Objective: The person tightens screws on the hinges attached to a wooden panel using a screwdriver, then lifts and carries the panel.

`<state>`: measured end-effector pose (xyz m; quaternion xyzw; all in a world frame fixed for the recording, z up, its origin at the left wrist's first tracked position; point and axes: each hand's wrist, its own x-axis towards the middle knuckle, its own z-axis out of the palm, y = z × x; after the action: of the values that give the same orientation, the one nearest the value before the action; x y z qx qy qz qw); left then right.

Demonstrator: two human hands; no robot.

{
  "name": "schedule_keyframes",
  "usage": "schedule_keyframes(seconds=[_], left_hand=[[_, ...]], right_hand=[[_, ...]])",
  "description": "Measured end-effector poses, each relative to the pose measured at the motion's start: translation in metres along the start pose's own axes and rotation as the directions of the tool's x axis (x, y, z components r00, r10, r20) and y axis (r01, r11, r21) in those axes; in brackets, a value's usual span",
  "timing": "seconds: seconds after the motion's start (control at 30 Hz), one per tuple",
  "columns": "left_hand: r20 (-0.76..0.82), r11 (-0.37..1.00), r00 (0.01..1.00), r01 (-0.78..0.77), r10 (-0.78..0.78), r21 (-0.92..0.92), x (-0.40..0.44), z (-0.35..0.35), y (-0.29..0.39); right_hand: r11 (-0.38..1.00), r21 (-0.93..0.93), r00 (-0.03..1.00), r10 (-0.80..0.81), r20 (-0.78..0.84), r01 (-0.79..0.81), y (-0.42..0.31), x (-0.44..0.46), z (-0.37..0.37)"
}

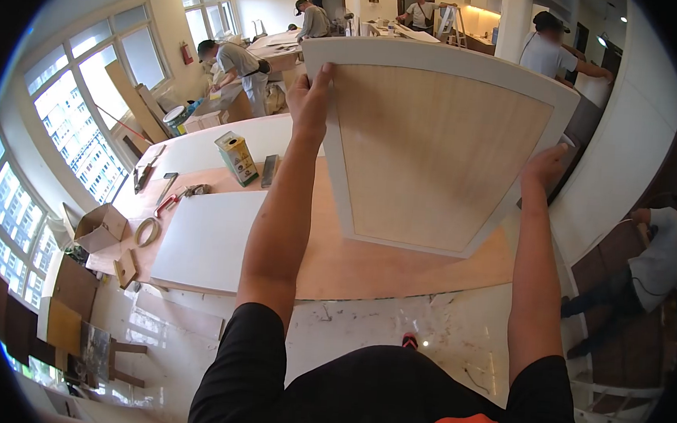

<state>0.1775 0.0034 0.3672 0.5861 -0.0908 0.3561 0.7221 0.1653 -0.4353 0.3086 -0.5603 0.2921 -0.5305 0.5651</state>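
A framed panel [435, 155], like a cabinet door, stands tilted up in front of me, with a pale wood-grain middle and a whitish border. My left hand [309, 105] grips its left edge near the top, the thumb on the face toward me. Around the right edge, a little lower, my right hand [544, 164] is closed. The fingers behind the panel are partly hidden. Its lower edge is over the wooden worktable [396, 281]; whether it touches the surface I cannot tell. A white board [205, 238] lies flat on the table, left of the panel.
On the table are a rectangular can [236, 159], a grey block [270, 171], a tape roll [147, 232], a red-handled tool [167, 205] and an open cardboard box [101, 228]. Several people work beyond, one person [546, 50] close behind the panel. A stool [116, 361] stands lower left.
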Motion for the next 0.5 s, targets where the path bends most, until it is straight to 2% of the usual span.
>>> schedule_keyframes(seconds=[0.07,0.23,0.33,0.37,0.43,0.5], left_hand=[[0.052,0.989,0.999,0.015,-0.008,-0.149,-0.004,-0.003,-0.009],[0.107,0.971,0.994,0.045,-0.020,-0.236,-0.011,-0.012,-0.011],[0.112,0.956,0.991,0.101,-0.073,-0.274,-0.009,-0.011,-0.007],[0.116,0.951,0.988,0.128,-0.098,-0.283,-0.008,-0.010,-0.004],[0.069,0.955,0.996,0.073,-0.056,-0.287,-0.003,-0.005,0.003],[0.028,0.965,0.999,0.025,-0.018,-0.262,0.001,-0.002,0.010]], right_hand=[[1.000,-0.009,1.000,-0.008,-0.013,0.008,0.003,0.003,0.002],[0.996,-0.001,0.994,-0.085,-0.073,0.085,0.017,0.012,0.010],[1.000,-0.021,1.000,0.004,-0.011,-0.004,0.003,0.003,-0.001],[0.999,-0.048,1.000,-0.010,-0.029,0.009,0.004,0.003,-0.001],[0.994,-0.106,0.997,-0.040,-0.064,0.033,0.007,0.005,-0.002],[0.994,-0.085,0.991,-0.082,-0.109,0.073,0.000,-0.005,-0.005]])
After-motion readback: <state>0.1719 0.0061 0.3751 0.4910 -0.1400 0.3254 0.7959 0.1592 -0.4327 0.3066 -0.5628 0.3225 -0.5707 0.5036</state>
